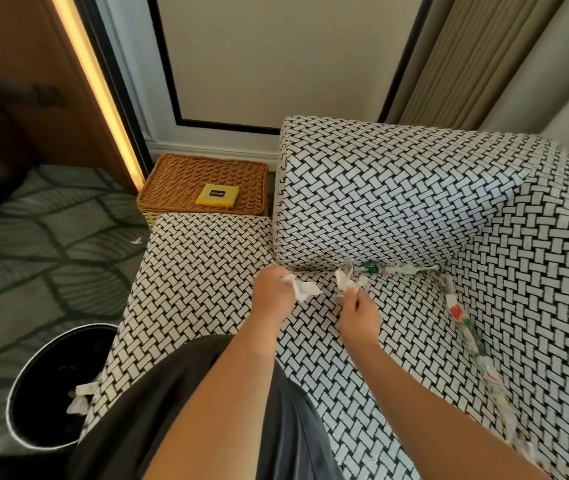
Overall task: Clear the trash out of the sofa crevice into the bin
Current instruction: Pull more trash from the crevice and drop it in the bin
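I look down on a black-and-white woven-pattern sofa (pixel 397 209). Crumpled paper trash (pixel 397 270) is stuffed along the crevice under the back cushion, and more printed scraps (pixel 463 323) run down the crevice at the right. My left hand (pixel 272 289) holds a crumpled white paper (pixel 302 288) near the crevice's left end. My right hand (pixel 357 310) pinches another crumpled scrap (pixel 347 280) at the crevice. A black round bin (pixel 34 417) stands on the floor at the lower left, with white paper pieces (pixel 80 398) inside it.
A wicker basket (pixel 179 181) with a yellow pad (pixel 218 195) on its lid stands behind the sofa arm. A small white scrap (pixel 136 241) lies on the patterned carpet. Curtains hang at the upper right. My dark clothing fills the bottom centre.
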A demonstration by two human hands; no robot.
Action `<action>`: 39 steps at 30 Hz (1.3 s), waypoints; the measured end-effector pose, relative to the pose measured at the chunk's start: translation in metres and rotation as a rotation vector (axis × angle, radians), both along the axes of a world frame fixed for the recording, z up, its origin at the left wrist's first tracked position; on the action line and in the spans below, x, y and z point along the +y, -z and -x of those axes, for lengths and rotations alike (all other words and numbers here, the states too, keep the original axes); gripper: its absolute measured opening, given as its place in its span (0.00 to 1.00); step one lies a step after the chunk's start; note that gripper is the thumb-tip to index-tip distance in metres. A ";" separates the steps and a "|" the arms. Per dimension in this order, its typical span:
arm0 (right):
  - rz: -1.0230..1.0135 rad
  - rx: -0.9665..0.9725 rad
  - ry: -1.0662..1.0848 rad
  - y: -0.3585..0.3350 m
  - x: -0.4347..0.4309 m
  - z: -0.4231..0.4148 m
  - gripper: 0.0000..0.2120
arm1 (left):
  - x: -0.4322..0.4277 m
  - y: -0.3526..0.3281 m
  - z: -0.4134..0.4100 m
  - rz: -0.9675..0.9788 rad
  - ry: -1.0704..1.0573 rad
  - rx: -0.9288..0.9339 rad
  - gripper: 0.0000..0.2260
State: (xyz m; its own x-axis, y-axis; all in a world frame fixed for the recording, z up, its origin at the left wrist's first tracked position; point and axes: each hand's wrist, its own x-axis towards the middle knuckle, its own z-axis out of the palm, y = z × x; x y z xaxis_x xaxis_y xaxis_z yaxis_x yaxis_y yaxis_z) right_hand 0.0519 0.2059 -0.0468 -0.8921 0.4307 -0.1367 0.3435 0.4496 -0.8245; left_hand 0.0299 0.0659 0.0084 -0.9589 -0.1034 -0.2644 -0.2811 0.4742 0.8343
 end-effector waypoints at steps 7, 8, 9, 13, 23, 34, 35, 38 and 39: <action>-0.027 0.012 0.116 -0.017 0.005 -0.018 0.17 | -0.008 -0.013 -0.016 0.004 -0.006 0.063 0.12; -0.034 0.012 0.122 -0.019 0.006 -0.021 0.17 | -0.008 -0.014 -0.017 -0.004 -0.018 0.063 0.12; -0.045 0.021 0.121 -0.020 0.007 -0.024 0.16 | -0.009 -0.015 -0.019 -0.006 -0.027 0.065 0.11; -0.094 0.069 0.044 -0.028 0.006 -0.034 0.15 | -0.008 -0.021 -0.025 0.010 -0.013 0.082 0.10; -0.051 0.277 -0.205 -0.067 -0.046 -0.042 0.14 | -0.017 -0.037 -0.037 -0.050 -0.170 0.136 0.09; 0.021 0.117 -0.303 -0.079 -0.077 -0.020 0.13 | -0.081 -0.051 -0.056 0.199 -0.178 0.233 0.14; -0.049 0.078 -0.310 -0.072 -0.075 -0.016 0.12 | -0.080 -0.051 -0.058 0.201 -0.174 0.244 0.15; -0.286 -0.042 -0.377 -0.052 -0.066 -0.008 0.11 | -0.075 -0.043 -0.058 0.187 -0.168 0.239 0.11; -0.356 -0.057 -0.408 -0.044 -0.064 -0.005 0.13 | -0.073 -0.040 -0.058 0.191 -0.163 0.241 0.10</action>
